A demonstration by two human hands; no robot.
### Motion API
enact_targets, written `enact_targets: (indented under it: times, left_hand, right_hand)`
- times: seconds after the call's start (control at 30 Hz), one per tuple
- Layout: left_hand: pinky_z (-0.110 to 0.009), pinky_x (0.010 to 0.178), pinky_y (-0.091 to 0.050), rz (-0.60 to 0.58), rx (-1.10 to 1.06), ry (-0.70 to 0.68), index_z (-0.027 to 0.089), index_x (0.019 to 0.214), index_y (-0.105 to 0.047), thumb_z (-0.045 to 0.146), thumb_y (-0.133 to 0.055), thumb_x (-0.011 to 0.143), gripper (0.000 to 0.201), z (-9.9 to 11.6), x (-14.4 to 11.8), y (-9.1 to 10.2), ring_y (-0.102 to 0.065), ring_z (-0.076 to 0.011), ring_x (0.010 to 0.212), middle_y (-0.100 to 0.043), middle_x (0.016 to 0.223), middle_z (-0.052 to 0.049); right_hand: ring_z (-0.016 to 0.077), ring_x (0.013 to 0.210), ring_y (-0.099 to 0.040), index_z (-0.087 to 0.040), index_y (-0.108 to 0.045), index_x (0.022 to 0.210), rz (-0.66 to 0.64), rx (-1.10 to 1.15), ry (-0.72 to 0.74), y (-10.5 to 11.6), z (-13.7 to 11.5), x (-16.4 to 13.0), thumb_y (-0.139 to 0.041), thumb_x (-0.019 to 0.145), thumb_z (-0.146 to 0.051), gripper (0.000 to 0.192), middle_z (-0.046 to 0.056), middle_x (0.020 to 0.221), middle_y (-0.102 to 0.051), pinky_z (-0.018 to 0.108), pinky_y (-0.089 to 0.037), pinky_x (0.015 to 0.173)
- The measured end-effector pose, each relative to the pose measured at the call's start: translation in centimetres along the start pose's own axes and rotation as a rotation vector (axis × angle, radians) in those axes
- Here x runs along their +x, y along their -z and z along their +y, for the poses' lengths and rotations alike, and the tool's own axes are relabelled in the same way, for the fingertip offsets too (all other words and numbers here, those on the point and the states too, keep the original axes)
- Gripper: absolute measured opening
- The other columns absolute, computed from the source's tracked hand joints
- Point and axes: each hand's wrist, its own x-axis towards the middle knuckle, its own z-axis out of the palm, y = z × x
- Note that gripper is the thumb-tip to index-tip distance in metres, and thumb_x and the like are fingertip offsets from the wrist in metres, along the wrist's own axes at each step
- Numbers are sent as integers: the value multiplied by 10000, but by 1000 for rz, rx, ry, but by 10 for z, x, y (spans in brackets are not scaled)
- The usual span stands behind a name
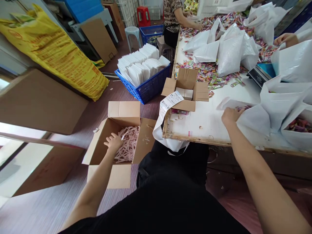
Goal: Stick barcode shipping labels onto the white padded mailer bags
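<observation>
Your left hand point(112, 142), fingers spread, sinks into light, springy paper shreds point(128, 147); right hand point(230, 116) pinches the limp, slippery white bag point(255, 118) at three o'clock—grip its mouth.

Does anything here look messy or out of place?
Yes. Colourful wrapped sweets lie loose across the white table between the white bags. A printed label strip droops off the table's corner, and the table's front edge looks chipped and worn.

A blue crate point(146, 87) of white packets is set on the floor beside a yellow sack point(56, 48). Sweets point(209, 73) are scattered across the table point(207, 123), where a small carton point(186, 89) stands open.
</observation>
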Motion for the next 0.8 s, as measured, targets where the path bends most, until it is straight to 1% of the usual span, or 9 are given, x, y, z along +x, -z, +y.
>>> enact_targets:
  times: [0.1,0.17,0.27,0.33,0.43,0.57,0.63,0.7,0.8]
  left_hand:
    - [-451,953,-435,-91,-80,-168,36,1277,-532,393,-552,880,534,30,-16,-1,-568,-398,1221,-601,1310,-291]
    - [-366,879,-467,-257,-222,-366,114,1122,-633,415,-493,914,391,66,-36,5,-661,-320,1053,-705,1155,-192]
    - [-308,742,-477,-548,-339,-645,187,914,-666,515,-520,896,360,126,-70,21,-687,-253,807,-745,870,-81]
    - [-309,713,-467,-536,-325,-737,198,819,-643,546,-547,882,367,163,-93,32,-672,-245,732,-703,722,-55]
    - [-311,717,-459,-434,-335,-870,196,743,-622,557,-518,906,409,215,-126,38,-667,-246,766,-693,737,-77]
    - [-311,715,-468,-464,-418,-1048,186,845,-646,580,-537,890,412,277,-163,24,-670,-245,810,-723,861,-89]
    - [-308,727,-473,-429,-461,-1104,185,818,-628,488,-556,895,321,300,-174,14,-671,-233,809,-720,844,-77]
    - [-296,722,-475,-406,-508,-1115,185,707,-578,339,-535,899,250,311,-179,7,-669,-210,765,-693,748,-56]
    - [-255,614,-472,-609,-652,-1020,186,622,-509,226,-482,878,261,301,-182,4,-644,-160,594,-604,564,-4]
  right_hand:
    - [320,995,-575,-81,-711,932,-52,-63,78,-5,18,-34,-406,817,-119,329,219,925,-680,560,-287,986]
    - [296,968,-574,-118,-707,920,-55,-37,151,-5,20,-77,-426,829,-161,299,184,941,-688,494,-329,952]
    - [275,955,-573,-168,-678,902,-58,29,232,1,18,-151,-440,867,-208,244,124,921,-689,427,-354,910]
    - [272,927,-576,-187,-657,894,-33,87,245,8,13,-193,-430,895,-216,229,107,895,-679,415,-359,891]
    - [273,912,-584,-203,-635,930,-13,175,220,20,4,-234,-421,929,-234,217,100,913,-676,409,-367,874]
    - [292,932,-585,-197,-623,1037,-38,239,217,32,-4,-256,-484,945,-370,241,114,978,-682,420,-381,871]
    - [302,924,-581,-196,-628,1049,-53,219,229,34,-8,-258,-484,949,-399,269,121,965,-683,434,-384,866]
    - [308,908,-578,-204,-640,1026,-49,194,215,36,-15,-257,-462,957,-382,261,126,939,-681,455,-383,870]
    - [332,988,-581,-207,-641,1050,8,297,149,35,-35,-249,-455,958,-379,270,151,1025,-674,503,-388,924]
